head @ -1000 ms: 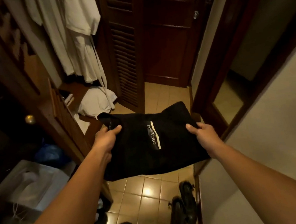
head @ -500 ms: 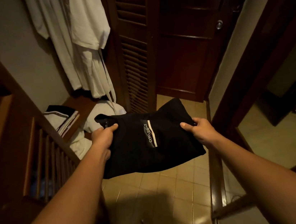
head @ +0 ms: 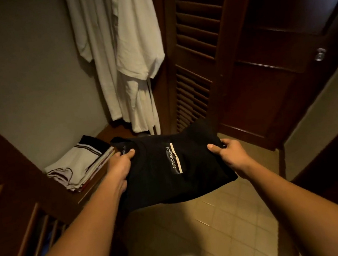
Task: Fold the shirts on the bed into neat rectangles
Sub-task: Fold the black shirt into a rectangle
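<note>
A folded black shirt (head: pixel 159 172) with white lettering and a white stripe is held flat in the air over the tiled floor. My left hand (head: pixel 120 166) grips its left edge near the collar, thumb on top. My right hand (head: pixel 229 154) grips its right edge, thumb on top and fingers underneath. A stack of folded shirts (head: pixel 78 165), white with dark stripes on top, lies on a low wooden shelf just left of the black shirt. No bed is in view.
White robes (head: pixel 128 58) hang against the wall above the shelf. A louvred wooden door (head: pixel 197 59) stands open behind the shirt, with a dark wooden door (head: pixel 274 66) to its right. A slatted wooden rack (head: pixel 28 243) is at lower left. Beige tiles (head: pixel 220 228) cover the floor.
The view has swung up and left toward the closet. The held black shirt has come close to the shelf, and the folded stack there has come fully into view. Both grips are unchanged.
</note>
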The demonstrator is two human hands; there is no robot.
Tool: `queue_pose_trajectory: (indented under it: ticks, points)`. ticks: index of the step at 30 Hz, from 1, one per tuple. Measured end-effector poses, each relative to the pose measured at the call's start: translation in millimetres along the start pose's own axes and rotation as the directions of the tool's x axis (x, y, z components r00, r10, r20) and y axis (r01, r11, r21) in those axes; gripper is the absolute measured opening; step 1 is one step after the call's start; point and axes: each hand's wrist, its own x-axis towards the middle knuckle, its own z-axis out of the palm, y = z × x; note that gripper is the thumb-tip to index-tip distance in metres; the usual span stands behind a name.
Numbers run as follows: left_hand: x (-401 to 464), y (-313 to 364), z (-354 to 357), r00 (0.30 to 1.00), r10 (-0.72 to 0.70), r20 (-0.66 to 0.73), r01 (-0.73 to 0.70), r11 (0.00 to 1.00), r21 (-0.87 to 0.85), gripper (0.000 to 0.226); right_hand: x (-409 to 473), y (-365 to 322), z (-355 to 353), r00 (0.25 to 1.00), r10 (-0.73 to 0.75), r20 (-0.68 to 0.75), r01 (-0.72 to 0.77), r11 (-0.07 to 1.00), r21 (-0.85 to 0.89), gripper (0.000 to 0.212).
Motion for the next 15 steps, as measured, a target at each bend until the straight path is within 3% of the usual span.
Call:
queue_pose_trajectory:
  ticks: [4, 6, 10, 15]
  points:
    - [43.2, 18.6, 7.0, 0.994, -0.014, -0.11, 0.007, 0.998, -0.066, 0.021, 85.5, -22.2, 21.7, 0.991, -0.051, 0.12, 0.059, 0.996, -0.06, 0.072]
    - [61.0, 24.8, 11.3, 0.982, -0.04, -0.183, 0.023, 0.995, -0.092, 0.025, 123.4, -37.0, 32.2, 0.979, -0.072, 0.188, 0.091, 0.991, -0.094, 0.065]
    - [83.8, 33.5, 10.0, 0.948, -0.09, -0.307, 0.041, 0.986, -0.161, 0.023, 182.4, -63.8, 56.5, 0.936, -0.075, 0.344, 0.125, 0.984, -0.125, 0.027]
    - [106.1, 48.6, -12.6, 0.909, -0.15, -0.389, 0.034, 0.957, -0.289, 0.023, 237.8, -96.4, 104.6, 0.887, -0.118, 0.446, 0.219, 0.959, -0.182, 0.037]
